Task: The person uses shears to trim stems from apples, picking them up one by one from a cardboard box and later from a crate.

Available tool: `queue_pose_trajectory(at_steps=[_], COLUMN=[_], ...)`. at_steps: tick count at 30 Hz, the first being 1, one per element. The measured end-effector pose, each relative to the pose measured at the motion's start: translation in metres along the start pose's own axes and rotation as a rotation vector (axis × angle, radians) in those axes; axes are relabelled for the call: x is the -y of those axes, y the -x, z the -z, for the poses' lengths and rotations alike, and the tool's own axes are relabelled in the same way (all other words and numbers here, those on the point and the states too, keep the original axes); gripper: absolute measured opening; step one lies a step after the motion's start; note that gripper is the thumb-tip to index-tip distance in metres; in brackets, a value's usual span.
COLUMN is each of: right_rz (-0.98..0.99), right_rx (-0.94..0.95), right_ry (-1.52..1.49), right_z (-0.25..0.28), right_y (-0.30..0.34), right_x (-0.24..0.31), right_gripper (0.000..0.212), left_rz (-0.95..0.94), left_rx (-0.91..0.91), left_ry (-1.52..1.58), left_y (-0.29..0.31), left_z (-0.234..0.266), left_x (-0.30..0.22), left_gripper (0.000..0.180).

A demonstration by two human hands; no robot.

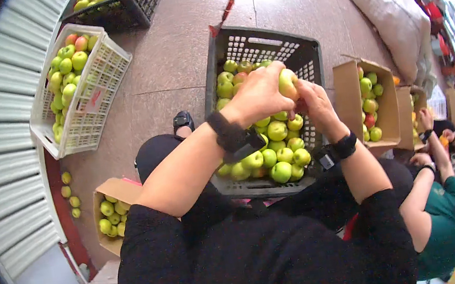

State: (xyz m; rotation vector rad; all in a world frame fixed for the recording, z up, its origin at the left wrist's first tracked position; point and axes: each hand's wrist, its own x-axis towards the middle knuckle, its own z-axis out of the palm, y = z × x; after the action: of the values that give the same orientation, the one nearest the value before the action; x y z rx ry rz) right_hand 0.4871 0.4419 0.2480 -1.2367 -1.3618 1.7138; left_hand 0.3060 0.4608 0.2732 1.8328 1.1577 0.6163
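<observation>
Above a black plastic crate (313, 50), a yellow-green apple with a pinkish tinge (288, 84) is held up between both hands. My left hand (256, 95) closes round it from the left, its fingertips partly hidden. From the right, my right hand (319, 106) presses its bent fingers against the same fruit. Below them, green apples (276, 131) fill much of the crate, a few with red patches. My forearms hide part of this pile. Dark devices are strapped to both wrists.
A white crate of apples (107, 60) and a black crate (146, 3) stand at the far left. Cardboard boxes of apples (388, 115) (115, 185) lie right and near left. A white sack (395, 19) rests far right. Beside me sits a person in green (443, 228).
</observation>
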Motion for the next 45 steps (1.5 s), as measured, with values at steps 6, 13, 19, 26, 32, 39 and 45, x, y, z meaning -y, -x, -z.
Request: queue_pose_trajectory(at_steps=[6, 13, 19, 26, 32, 39, 45], right_rz=[0.275, 0.734, 0.595, 0.519, 0.674, -0.188, -0.189], right_rx=[-0.235, -0.115, -0.078, -0.079, -0.123, 0.001, 0.214], right_ry=[0.571, 1.446, 1.751, 1.878, 1.717, 0.203, -0.36], right_z=[-0.007, -0.074, -0.082, -0.076, -0.039, -0.015, -0.016], right_y=[-0.049, -0.16, -0.251, -0.293, -0.26, -0.078, 0.016], right_x=[-0.018, 0.024, 0.025, 0.031, 0.066, 0.097, 0.058], right_gripper=[0.032, 0.026, 0.026, 0.025, 0.025, 0.017, 0.022], left_rz=[-0.11, -0.167, -0.161, -0.172, -0.189, -0.117, -0.086], left_rx=[-0.67, -1.033, -1.2, -1.181, -1.07, -0.363, 0.261], left_ry=[0.502, 0.808, 0.832, 0.897, 0.959, 1.39, 1.13], left_y=[-0.012, 0.002, 0.008, 0.0, 0.01, 0.026, 0.027], left_z=[0.029, 0.057, 0.079, 0.083, 0.083, 0.082, 0.035], left_x=[-0.014, -0.02, -0.01, 0.001, -0.011, -0.005, -0.018], left_gripper=[0.049, 0.051, 0.061, 0.062, 0.061, 0.029, 0.053])
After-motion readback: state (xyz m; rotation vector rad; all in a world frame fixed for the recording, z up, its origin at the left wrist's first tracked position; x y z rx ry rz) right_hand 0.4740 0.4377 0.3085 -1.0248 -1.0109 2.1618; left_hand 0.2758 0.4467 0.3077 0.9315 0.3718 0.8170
